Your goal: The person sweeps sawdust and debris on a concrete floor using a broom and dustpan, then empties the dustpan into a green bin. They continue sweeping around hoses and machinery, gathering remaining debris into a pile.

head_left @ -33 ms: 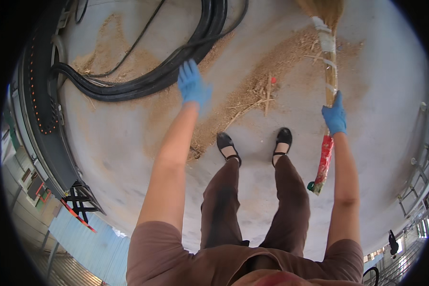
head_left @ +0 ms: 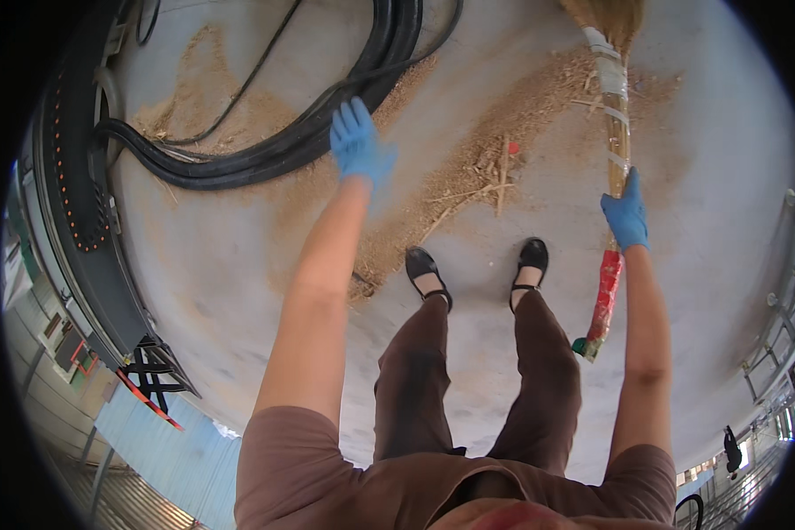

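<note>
My right hand (head_left: 626,216), in a blue glove, is closed round the handle of a broom (head_left: 617,146). Tape wraps the handle, red at its lower end, and the straw head is cut off by the picture's top edge. My left hand (head_left: 357,150), also gloved in blue, holds nothing; its fingers are stretched out and slightly blurred, in front of thick black hoses (head_left: 265,166). Between the hands, wood shavings and sawdust (head_left: 468,168) lie across the grey floor, with several thin wood splinters (head_left: 503,177) and a small red piece (head_left: 513,148) among them.
A thin black cable (head_left: 238,93) runs near the hoses, with more sawdust (head_left: 199,66) round it. A long dark machine frame (head_left: 84,177) stands along the left. My black shoes (head_left: 427,269) are just below the shavings. Metal railings (head_left: 773,340) line the right edge.
The whole view has shifted slightly, so the broom, my right hand and my legs appear a little farther right. My left hand stays raised near the hoses, and the right keeps its hold.
</note>
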Tool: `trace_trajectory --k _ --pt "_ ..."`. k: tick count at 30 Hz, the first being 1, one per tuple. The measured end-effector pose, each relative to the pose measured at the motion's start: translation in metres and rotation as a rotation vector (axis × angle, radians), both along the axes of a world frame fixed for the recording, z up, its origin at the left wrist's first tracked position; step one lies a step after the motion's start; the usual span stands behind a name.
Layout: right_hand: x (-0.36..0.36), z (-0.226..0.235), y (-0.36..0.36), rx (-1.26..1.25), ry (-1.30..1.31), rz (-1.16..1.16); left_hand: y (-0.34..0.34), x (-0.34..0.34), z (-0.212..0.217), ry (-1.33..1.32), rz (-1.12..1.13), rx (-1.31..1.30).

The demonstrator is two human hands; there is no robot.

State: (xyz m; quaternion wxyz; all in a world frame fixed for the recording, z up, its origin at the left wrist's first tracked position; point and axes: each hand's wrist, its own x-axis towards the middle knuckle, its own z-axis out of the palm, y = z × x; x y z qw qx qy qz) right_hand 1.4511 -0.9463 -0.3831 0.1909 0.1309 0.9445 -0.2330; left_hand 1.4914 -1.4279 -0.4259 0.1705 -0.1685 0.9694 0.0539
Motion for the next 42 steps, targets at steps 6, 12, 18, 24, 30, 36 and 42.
trace_trajectory --k 6,12,18,24,30,36,42 --pt "0.025 -0.076 0.009 -0.310 -0.263 -0.232 -0.025 -0.098 -0.094 -0.099 0.031 -0.028" --pt "0.041 -0.140 0.006 -0.087 -0.284 -0.171 -0.031 -0.157 -0.139 -0.084 0.056 -0.084" --pt "0.050 -0.149 0.006 0.047 -0.099 -0.068 -0.036 -0.172 -0.137 -0.111 0.094 -0.061" --pt "0.056 -0.124 0.001 0.126 -0.050 -0.026 -0.061 -0.167 -0.110 -0.037 0.034 0.067" --pt "0.062 -0.114 -0.029 0.176 -0.280 0.143 -0.110 -0.160 -0.041 0.093 -0.074 0.225" --pt "0.093 -0.112 -0.041 0.183 -0.357 0.445 -0.131 -0.154 0.010 0.198 -0.093 0.272" --pt "0.149 -0.094 -0.058 0.099 -0.518 0.864 -0.133 -0.150 0.019 0.125 -0.023 0.319"
